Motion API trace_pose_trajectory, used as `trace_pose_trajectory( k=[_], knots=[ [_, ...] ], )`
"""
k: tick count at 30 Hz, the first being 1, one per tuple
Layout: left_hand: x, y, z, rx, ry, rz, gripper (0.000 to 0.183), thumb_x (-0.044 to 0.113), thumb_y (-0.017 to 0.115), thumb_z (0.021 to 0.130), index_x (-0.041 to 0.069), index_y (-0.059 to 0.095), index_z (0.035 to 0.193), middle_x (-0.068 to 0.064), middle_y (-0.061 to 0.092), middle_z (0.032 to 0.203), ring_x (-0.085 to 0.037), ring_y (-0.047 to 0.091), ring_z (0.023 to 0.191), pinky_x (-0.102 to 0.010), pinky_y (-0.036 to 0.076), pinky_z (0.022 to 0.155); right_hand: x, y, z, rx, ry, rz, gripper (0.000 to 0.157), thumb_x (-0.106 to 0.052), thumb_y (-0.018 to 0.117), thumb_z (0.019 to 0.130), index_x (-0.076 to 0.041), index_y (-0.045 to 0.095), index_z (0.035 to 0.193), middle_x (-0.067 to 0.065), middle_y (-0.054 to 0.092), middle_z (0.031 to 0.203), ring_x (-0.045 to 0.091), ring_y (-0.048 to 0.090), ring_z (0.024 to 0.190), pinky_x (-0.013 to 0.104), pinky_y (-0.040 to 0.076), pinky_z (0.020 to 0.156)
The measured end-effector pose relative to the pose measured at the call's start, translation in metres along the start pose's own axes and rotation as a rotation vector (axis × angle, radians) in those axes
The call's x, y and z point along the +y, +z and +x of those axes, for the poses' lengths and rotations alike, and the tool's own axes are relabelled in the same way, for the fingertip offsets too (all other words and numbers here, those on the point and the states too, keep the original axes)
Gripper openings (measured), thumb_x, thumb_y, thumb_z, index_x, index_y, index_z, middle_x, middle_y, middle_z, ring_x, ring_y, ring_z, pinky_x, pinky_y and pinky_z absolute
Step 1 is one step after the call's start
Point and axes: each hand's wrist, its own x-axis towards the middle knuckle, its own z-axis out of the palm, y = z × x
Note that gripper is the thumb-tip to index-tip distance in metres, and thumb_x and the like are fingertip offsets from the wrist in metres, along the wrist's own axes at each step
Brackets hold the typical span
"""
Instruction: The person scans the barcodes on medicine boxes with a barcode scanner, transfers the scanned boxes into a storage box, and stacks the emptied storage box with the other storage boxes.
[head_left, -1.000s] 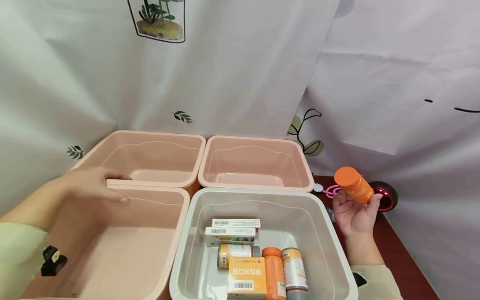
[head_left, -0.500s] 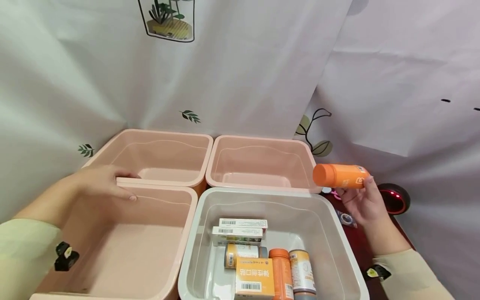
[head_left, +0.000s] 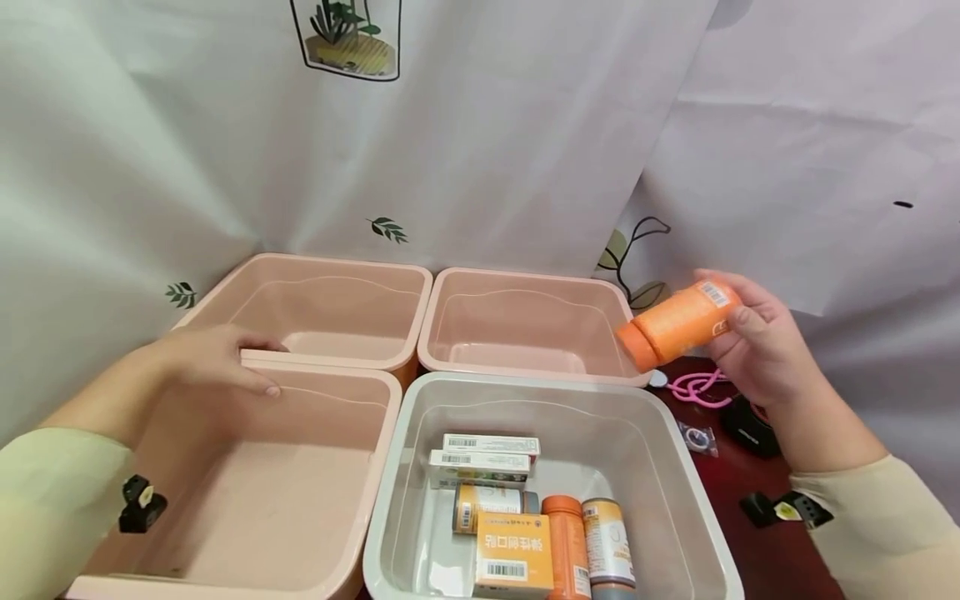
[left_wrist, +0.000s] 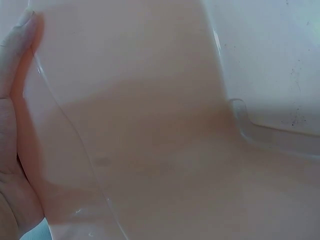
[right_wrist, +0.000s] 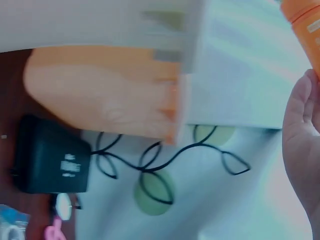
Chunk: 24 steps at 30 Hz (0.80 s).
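Observation:
My right hand (head_left: 776, 350) holds an orange bottle (head_left: 682, 323) in the air beside the back right pink bin (head_left: 525, 279). The bottle is tilted, its cap pointing down and left. In the right wrist view the bottle (right_wrist: 306, 22) shows only partly at the upper right edge. My left hand (head_left: 213, 357) grips the adjoining rims of the front left pink bin (head_left: 262, 500) and the back left pink bin (head_left: 345, 265). The thumb lies inside the front bin, while the fingers reach over into the back one. The left wrist view shows that thumb against the bin wall (left_wrist: 140, 135).
A grey bin (head_left: 645, 433) holds small white boxes (head_left: 480, 467), a yellow box (head_left: 513, 554), another orange bottle (head_left: 566, 542) and yellow-and-white bottles (head_left: 609, 542). Right of it lie a pink stethoscope (head_left: 697, 387), a small clear packet (head_left: 699, 439) and a black case (head_left: 750, 427).
The right hand has risen and turned over, tipping the orange bottle from cap up to cap down. The left hand keeps its hold on the rims. The view has shifted slightly right.

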Motion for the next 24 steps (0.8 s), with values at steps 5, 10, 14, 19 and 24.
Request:
trace_pose_trajectory(
  k=[5, 10, 14, 19, 24],
  knots=[
    [-0.001, 0.000, -0.004, -0.013, -0.010, 0.008, 0.064, 0.047, 0.091, 0.081, 0.008, 0.075, 0.129, -0.001, 0.074, 0.118, -0.018, 0.066, 0.104, -0.044, 0.053, 0.091, -0.003, 0.010, 0.024, -0.107, 0.023, -0.044, 0.043, 0.001, 0.059, 0.107, 0.015, 0.051, 0.147, 0.028, 0.066, 0.134, 0.034, 0.070, 0.118, 0.040, 0.059, 0.094],
    [-0.004, -0.001, -0.007, -0.001, -0.025, 0.020, 0.066, 0.049, 0.091, 0.081, 0.009, 0.075, 0.130, -0.004, 0.073, 0.121, -0.021, 0.067, 0.107, -0.050, 0.052, 0.094, 0.001, 0.022, 0.044, -0.150, 0.027, -0.076, 0.043, 0.001, 0.061, 0.105, 0.015, 0.053, 0.146, 0.029, 0.067, 0.133, 0.035, 0.070, 0.118, 0.039, 0.060, 0.093],
    [-0.004, 0.001, -0.005, 0.001, -0.026, 0.025, 0.065, 0.051, 0.091, 0.080, 0.011, 0.076, 0.129, -0.004, 0.074, 0.121, -0.021, 0.067, 0.107, -0.050, 0.052, 0.095, 0.006, 0.029, 0.057, -0.168, 0.043, -0.157, 0.042, 0.004, 0.062, 0.104, 0.015, 0.055, 0.144, 0.026, 0.069, 0.132, 0.033, 0.069, 0.121, 0.038, 0.059, 0.093],
    [0.001, 0.005, 0.007, -0.010, -0.005, -0.005, 0.064, 0.052, 0.090, 0.081, 0.012, 0.076, 0.129, -0.001, 0.074, 0.120, -0.020, 0.066, 0.110, -0.050, 0.051, 0.098, 0.007, 0.037, 0.071, -0.175, 0.075, -0.280, 0.041, 0.006, 0.063, 0.103, 0.012, 0.058, 0.143, 0.022, 0.071, 0.129, 0.031, 0.069, 0.122, 0.035, 0.059, 0.093],
    [0.003, -0.002, 0.004, -0.020, -0.005, -0.001, 0.064, 0.048, 0.091, 0.080, 0.010, 0.075, 0.128, 0.001, 0.074, 0.117, -0.017, 0.066, 0.106, -0.048, 0.052, 0.096, 0.014, 0.061, 0.093, -0.092, 0.176, -0.511, 0.041, 0.006, 0.068, 0.098, 0.002, 0.067, 0.139, 0.015, 0.075, 0.122, 0.026, 0.072, 0.113, 0.033, 0.060, 0.090]
  ],
)
